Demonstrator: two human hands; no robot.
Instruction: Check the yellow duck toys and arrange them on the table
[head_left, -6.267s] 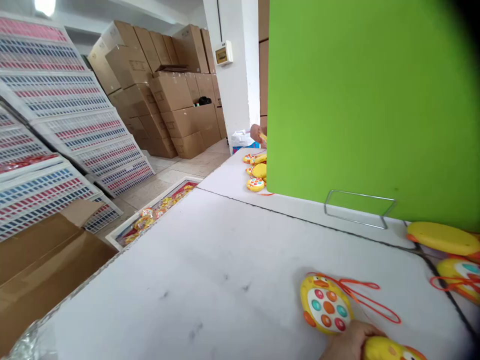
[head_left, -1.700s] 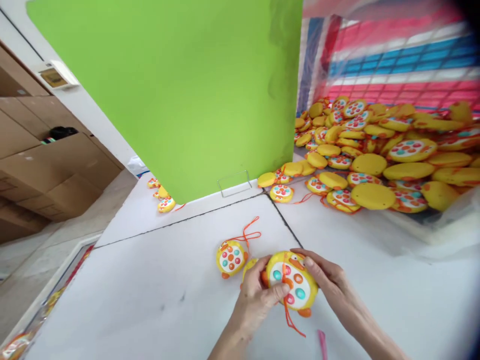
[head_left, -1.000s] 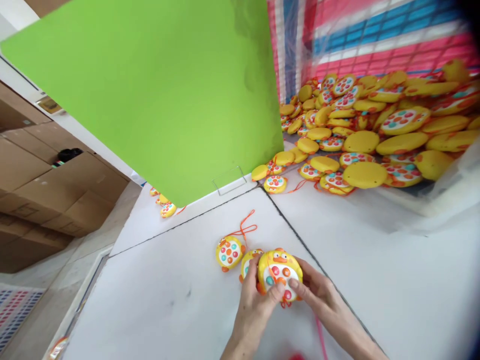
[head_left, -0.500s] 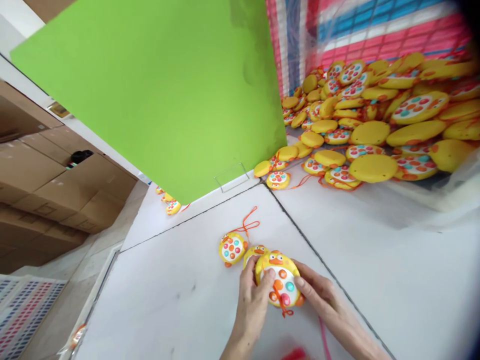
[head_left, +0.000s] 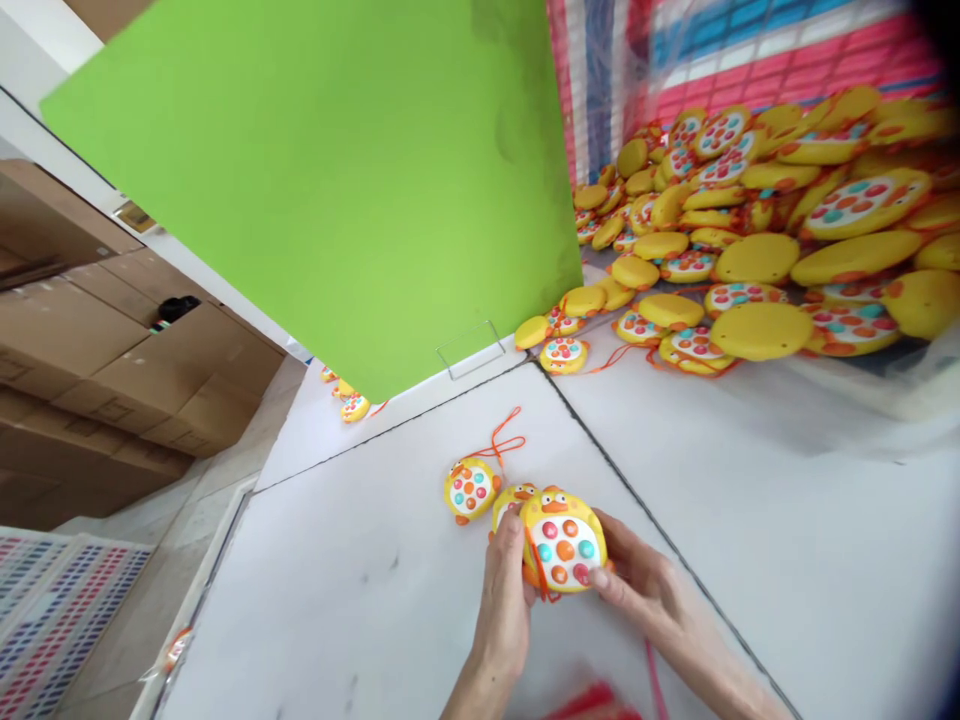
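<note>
Gripping a yellow duck toy [head_left: 562,548] between them just above the white table [head_left: 750,520], the left hand [head_left: 504,610] clasps its left edge, the right hand [head_left: 645,585] its lower right, button face upward, two more ducks [head_left: 470,488] immediately left

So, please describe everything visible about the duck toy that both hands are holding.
The duck toy is round, yellow, glossy plastic, with an orange beak, eyes on top and a white face panel of red, orange and teal buttons. An orange cord crosses its left edge. Left hand and right hand grip its sides, face tilted up, above the white table.
</note>
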